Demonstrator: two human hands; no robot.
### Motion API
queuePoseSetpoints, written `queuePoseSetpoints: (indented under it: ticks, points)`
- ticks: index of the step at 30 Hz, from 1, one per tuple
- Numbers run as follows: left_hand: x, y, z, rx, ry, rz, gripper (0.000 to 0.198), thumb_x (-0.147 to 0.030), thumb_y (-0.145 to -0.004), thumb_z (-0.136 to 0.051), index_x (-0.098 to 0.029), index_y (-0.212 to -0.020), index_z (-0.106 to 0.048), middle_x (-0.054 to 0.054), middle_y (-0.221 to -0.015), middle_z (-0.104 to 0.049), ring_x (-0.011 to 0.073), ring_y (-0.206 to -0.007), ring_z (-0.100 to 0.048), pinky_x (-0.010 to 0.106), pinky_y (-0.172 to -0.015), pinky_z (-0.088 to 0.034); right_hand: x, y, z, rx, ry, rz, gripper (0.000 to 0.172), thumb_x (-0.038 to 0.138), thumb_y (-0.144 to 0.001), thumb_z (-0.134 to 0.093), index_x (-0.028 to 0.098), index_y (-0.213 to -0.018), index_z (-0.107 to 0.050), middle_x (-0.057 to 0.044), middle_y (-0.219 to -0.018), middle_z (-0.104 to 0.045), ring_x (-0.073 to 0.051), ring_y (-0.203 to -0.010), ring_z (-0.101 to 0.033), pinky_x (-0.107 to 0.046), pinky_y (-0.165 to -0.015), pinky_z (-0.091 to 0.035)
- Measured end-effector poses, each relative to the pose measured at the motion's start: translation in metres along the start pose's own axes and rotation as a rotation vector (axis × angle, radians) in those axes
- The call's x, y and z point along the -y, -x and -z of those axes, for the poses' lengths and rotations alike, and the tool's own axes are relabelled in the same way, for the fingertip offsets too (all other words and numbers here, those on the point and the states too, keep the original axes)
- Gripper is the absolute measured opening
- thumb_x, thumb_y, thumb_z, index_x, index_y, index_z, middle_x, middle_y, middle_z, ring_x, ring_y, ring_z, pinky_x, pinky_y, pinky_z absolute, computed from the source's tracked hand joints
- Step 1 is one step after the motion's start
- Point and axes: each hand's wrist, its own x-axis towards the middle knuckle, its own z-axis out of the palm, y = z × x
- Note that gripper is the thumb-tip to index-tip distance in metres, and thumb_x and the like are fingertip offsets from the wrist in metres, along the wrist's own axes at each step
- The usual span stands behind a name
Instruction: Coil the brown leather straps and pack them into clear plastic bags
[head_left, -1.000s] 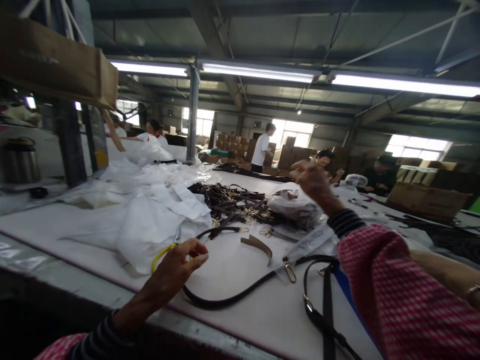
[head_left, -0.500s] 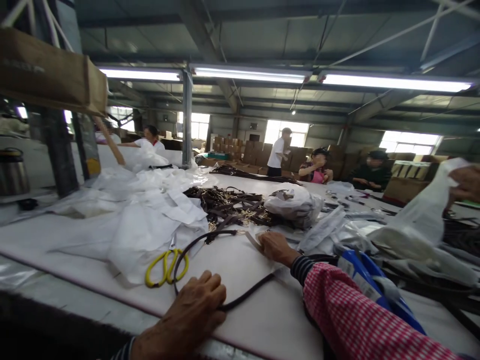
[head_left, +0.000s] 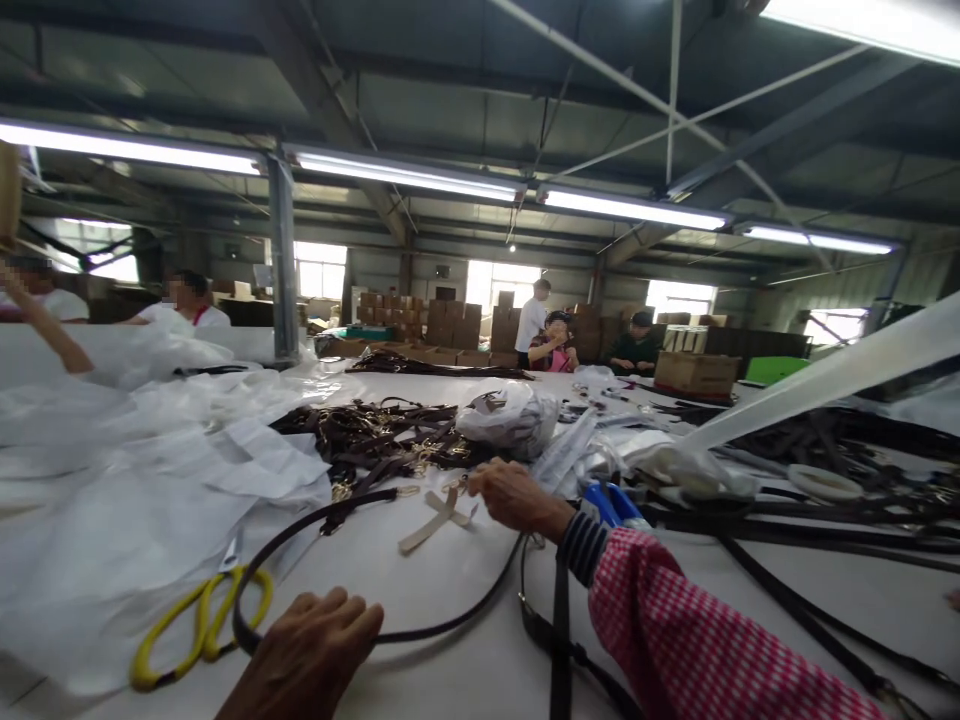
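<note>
Cut off below, the left hand (head_left: 304,650) lay on the dark strap (head_left: 322,512) on the bench (head_left: 450,580), fingers slightly apart. The right hand (head_left: 517,495) hid its fingers' grip and remained by the tan strap piece (head_left: 439,518).

No text, label, brand, number or sign could be read anywhere in the view. Whatever print was carried by the cardboard boxes (head_left: 390,315) stacked at the far wall was too small and too blurred to be made out. The same was found for the brown carton (head_left: 697,372) set on the far end of the worktop (head_left: 465,590). The face of the blue packet (head_left: 611,500) was largely covered and nothing on it could be deciphered.
</note>
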Motion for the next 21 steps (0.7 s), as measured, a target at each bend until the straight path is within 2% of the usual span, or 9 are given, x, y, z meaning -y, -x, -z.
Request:
queuePoseSetpoints:
  ticks: [3, 5, 9, 12, 13, 15, 17, 19, 21]
  points:
    - [0.014, -0.005, -0.004, 0.018, -0.056, 0.097, 0.039, -0.002, -0.089, -0.04, -0.023, -0.083, -0.073, 0.009, -0.093, -0.075, 0.0279, -0.088, -0.066, 0.042, -0.083, -0.044, -0.048, 0.015, 0.006, 0.108, 0.108, -0.148, 0.024, 0.032, -0.1, -0.066, 0.016, -0.118, -0.067, -0.008, -0.122, -0.068, -0.025, -0.108, -0.067, -0.046, -0.093, -0.057]
    - [0.025, -0.006, -0.007, -0.016, 0.029, 0.113, 0.035, -0.008, -0.089, -0.043, -0.024, -0.084, -0.074, 0.009, -0.095, -0.075, 0.0287, -0.093, -0.066, 0.042, -0.086, -0.046, -0.065, 0.024, 0.002, 0.183, 0.142, -0.187, 0.03, 0.035, -0.1, -0.067, 0.017, -0.124, -0.065, -0.009, -0.126, -0.067, -0.024, -0.108, -0.068, -0.046, -0.092, -0.059]
    - [0.038, -0.011, -0.006, -0.093, 0.426, 0.078, 0.021, -0.045, -0.09, -0.06, -0.033, -0.098, -0.076, 0.003, -0.11, -0.075, 0.0284, -0.105, -0.067, 0.037, -0.093, -0.05, -0.066, 0.028, -0.011, 0.239, 0.146, -0.206, 0.031, 0.034, -0.101, -0.066, 0.016, -0.126, -0.064, -0.009, -0.126, -0.067, -0.024, -0.106, -0.069, -0.044, -0.09, -0.06]
    - [0.025, -0.028, 0.017, -0.148, 0.659, 0.115, 0.032, -0.06, -0.084, -0.066, -0.033, -0.095, -0.077, 0.003, -0.104, -0.076, 0.0287, -0.098, -0.069, 0.034, -0.087, -0.054, -0.059, 0.021, 0.002, 0.186, 0.125, -0.205, 0.03, 0.035, -0.101, -0.067, 0.016, -0.125, -0.065, -0.009, -0.123, -0.068, -0.023, -0.104, -0.069, -0.044, -0.089, -0.06]
    - [0.016, -0.037, 0.028, -0.164, 0.719, 0.078, 0.034, -0.061, -0.086, -0.063, -0.032, -0.098, -0.077, 0.003, -0.106, -0.076, 0.029, -0.099, -0.068, 0.035, -0.088, -0.053, -0.055, 0.019, 0.011, 0.155, 0.115, -0.197, 0.029, 0.035, -0.101, -0.067, 0.016, -0.123, -0.066, -0.008, -0.121, -0.069, -0.023, -0.103, -0.07, -0.044, -0.089, -0.06]
    - [-0.004, -0.058, 0.049, -0.193, 0.812, 0.067, 0.043, -0.066, -0.088, -0.057, -0.027, -0.089, -0.076, 0.005, -0.095, -0.076, 0.0288, -0.093, -0.068, 0.036, -0.084, -0.053, -0.042, 0.018, 0.032, 0.075, 0.091, -0.161, 0.022, 0.031, -0.102, -0.064, 0.015, -0.118, -0.067, -0.008, -0.116, -0.07, -0.022, -0.1, -0.07, -0.042, -0.088, -0.059]
    - [-0.023, -0.078, 0.062, -0.145, 0.962, 0.117, 0.053, -0.072, -0.086, -0.056, -0.024, -0.097, -0.075, 0.008, -0.102, -0.076, 0.0307, -0.099, -0.068, 0.035, -0.077, -0.054, -0.019, 0.02, 0.05, -0.011, 0.056, -0.096, 0.016, 0.021, -0.104, -0.057, 0.014, -0.111, -0.069, -0.01, -0.111, -0.072, -0.022, -0.096, -0.071, -0.037, -0.084, -0.057]
    - [-0.038, -0.09, 0.065, -0.053, 1.167, 0.184, 0.058, -0.075, -0.083, -0.059, -0.021, -0.099, -0.073, 0.011, -0.108, -0.076, 0.0298, -0.099, -0.07, 0.035, -0.074, -0.054, 0.01, 0.027, 0.061, -0.085, 0.006, -0.016, 0.019, 0.013, -0.101, -0.052, 0.014, -0.107, -0.07, -0.012, -0.108, -0.073, -0.022, -0.092, -0.072, -0.032, -0.078, -0.054]
    - [-0.047, -0.09, 0.06, 0.085, 1.364, 0.189, 0.061, -0.077, -0.079, -0.063, -0.019, -0.094, -0.07, 0.011, -0.096, -0.076, 0.0257, -0.084, -0.072, 0.033, -0.069, -0.053, 0.038, 0.036, 0.066, -0.138, -0.06, 0.058, 0.016, 0.013, -0.098, -0.055, 0.015, -0.101, -0.071, -0.011, -0.104, -0.073, -0.021, -0.089, -0.072, -0.028, -0.074, -0.051]
